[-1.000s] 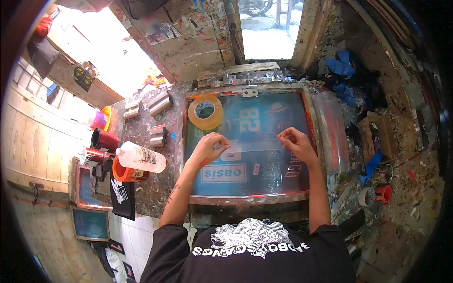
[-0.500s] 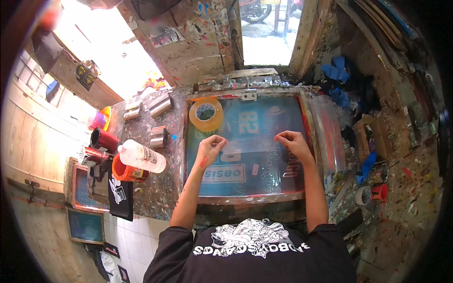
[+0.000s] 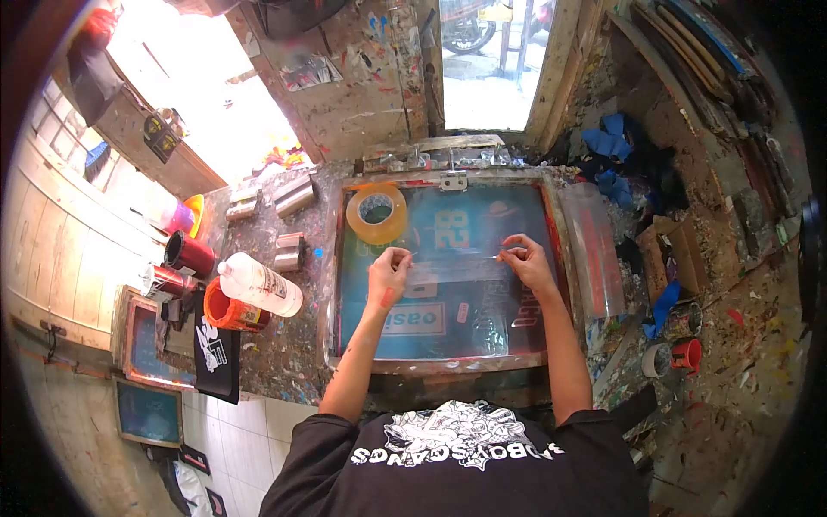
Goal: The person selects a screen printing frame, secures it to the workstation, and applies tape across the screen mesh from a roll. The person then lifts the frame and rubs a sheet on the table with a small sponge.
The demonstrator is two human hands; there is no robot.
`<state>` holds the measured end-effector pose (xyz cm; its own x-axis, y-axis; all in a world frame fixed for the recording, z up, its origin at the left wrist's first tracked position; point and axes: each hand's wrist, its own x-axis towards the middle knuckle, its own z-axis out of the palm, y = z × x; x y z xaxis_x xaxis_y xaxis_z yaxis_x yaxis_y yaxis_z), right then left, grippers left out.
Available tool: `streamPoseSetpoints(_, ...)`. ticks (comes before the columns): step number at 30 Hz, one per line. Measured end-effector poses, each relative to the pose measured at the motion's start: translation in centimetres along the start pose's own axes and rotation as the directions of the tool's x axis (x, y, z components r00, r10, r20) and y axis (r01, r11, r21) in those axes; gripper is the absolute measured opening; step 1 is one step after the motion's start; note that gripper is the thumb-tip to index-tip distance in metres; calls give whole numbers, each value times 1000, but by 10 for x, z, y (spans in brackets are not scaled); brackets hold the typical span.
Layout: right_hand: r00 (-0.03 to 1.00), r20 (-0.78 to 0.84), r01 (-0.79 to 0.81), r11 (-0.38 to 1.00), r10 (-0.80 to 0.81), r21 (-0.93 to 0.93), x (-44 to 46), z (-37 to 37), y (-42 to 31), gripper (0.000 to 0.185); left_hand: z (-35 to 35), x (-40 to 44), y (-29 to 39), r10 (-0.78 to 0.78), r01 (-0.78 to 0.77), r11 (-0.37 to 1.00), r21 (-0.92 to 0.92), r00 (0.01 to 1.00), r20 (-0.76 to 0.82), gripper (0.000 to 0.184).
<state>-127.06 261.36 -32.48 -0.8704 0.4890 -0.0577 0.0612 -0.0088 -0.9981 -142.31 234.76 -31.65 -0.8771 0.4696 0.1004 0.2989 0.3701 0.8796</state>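
Note:
A strip of clear packing tape (image 3: 457,270) stretches between my two hands, above a screen-printing frame (image 3: 439,366). Its left end is pinched in my left hand (image 3: 391,272), its right end in my right hand (image 3: 527,261). Beneath lies the blue-green mesh, bearing stencils such as "82" and "oasis". A roll of clear tape (image 3: 394,226) rests on the mesh at the upper left, beyond my left hand. Whether the strip touches the mesh anywhere, I cannot tell.
To the left stand a white plastic bottle (image 3: 263,286), an orange ink tub (image 3: 226,308) and a dark red can (image 3: 189,255). Metal blocks (image 3: 293,196) lie behind them. A metal hinge clamp (image 3: 452,180) holds the frame's far edge. A red cup (image 3: 686,354) is on the right.
My right hand has shifted slightly left and its fingers have turned inward. My left hand stays almost in place, still pinching the strip. The view has tilted a little.

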Motion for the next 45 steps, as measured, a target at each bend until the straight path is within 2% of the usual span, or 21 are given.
streamPoseSetpoints(2, 999, 21, 26, 1000, -26, -16, 2, -3, 5, 13, 1, -2, 6, -30, 23, 997, -77, 996, -86, 10)
streamPoseSetpoints(4, 998, 59, 52, 969, -39, -241, -1, -2, 0, 18, 0, -3, 6, 1, -6, 997, -71, 998, -65, 9)
streamPoseSetpoints(6, 996, 76, 60, 969, -43, -241, -1, -3, 0, 22, -1, -2, 3, 31, -34, 997, -66, 998, -45, 10)
streamPoseSetpoints(8, 995, 91, 68, 968, -48, -240, -1, -5, -1, 26, -2, 1, -3, 164, -164, 983, 81, 986, 4, 13)
streamPoseSetpoints(11, 995, 101, 7, 974, 16, -225, -3, -6, -7, 28, -8, 1, 1, 174, -185, 973, 139, 981, 85, 16)
streamPoseSetpoints(14, 993, 119, 51, 978, -28, -201, -1, -6, -4, 25, -10, 5, -9, 210, -222, 972, 81, 968, 134, 13)
streamPoseSetpoints(16, 992, 126, 24, 944, 19, -329, -6, -3, -21, 25, -14, 2, -1, 204, -220, 971, 98, 967, 154, 15)
streamPoseSetpoints(17, 992, 128, 25, 944, 18, -328, -7, -1, -30, 25, -16, 1, 3, 197, -218, 969, 112, 965, 175, 18)
streamPoseSetpoints(19, 991, 123, 25, 850, 47, -527, -9, 2, -42, 27, -15, 0, 6, 204, -221, 970, 99, 966, 161, 20)
streamPoseSetpoints(21, 990, 142, 68, 826, 15, -560, -4, 3, -36, 28, -15, 0, 6, 212, -226, 970, 85, 966, 149, 22)
streamPoseSetpoints(23, 987, 159, 109, 799, -17, -591, -2, 3, -31, 29, -16, 2, 3, 218, -250, 950, 184, 959, 178, 24)
streamPoseSetpoints(28, 982, 170, 177, 751, -87, -636, 1, 5, -24, 29, -19, 5, 2, 242, -299, 921, 249, 941, 235, 20)
streamPoseSetpoints(35, 973, 223, 196, 725, -61, -660, -1, 5, -26, 20, -22, 3, 7, 294, -387, 854, 347, 910, 292, 17)
streamPoseSetpoints(36, 962, 242, 266, 647, -127, -715, -3, 6, -29, 18, -22, 2, 6, 291, -386, 854, 348, 910, 296, 17)
streamPoseSetpoints(37, 945, 267, 327, 560, -188, -762, -6, 8, -31, 16, -21, 1, 5, 389, -454, 814, 362, 889, 241, 16)
streamPoseSetpoints(38, 947, 265, 322, 563, -183, -761, -10, 8, -34, 16, -20, 0, 5, 484, -517, 768, 378, 855, 187, 15)
streamPoseSetpoints(40, 912, 252, 394, 528, -322, -752, -18, 10, -43, 13, -19, 5, -2, 495, -545, 782, 301, 838, 232, 15)
streamPoseSetpoints(41, 914, 249, 391, 530, -322, -752, -18, 9, -42, 13, -20, 9, -5, 512, -571, 791, 222, 815, 273, 14)
streamPoseSetpoints(42, 902, 275, 418, 511, -333, -751, -18, 8, -42, 14, -23, 12, -2, 512, -572, 790, 220, 813, 277, 14)
streamPoseSetpoints(44, 890, 301, 443, 491, -343, -750, -16, 4, -42, 14, -32, 19, 4, 576, -667, 734, 127, 711, 403, 12)
streamPoseSetpoints(45, 868, 360, 489, 458, -342, -742, -13, 1, -41, 14, -34, 21, 5, 575, -667, 734, 126, 710, 406, 12)
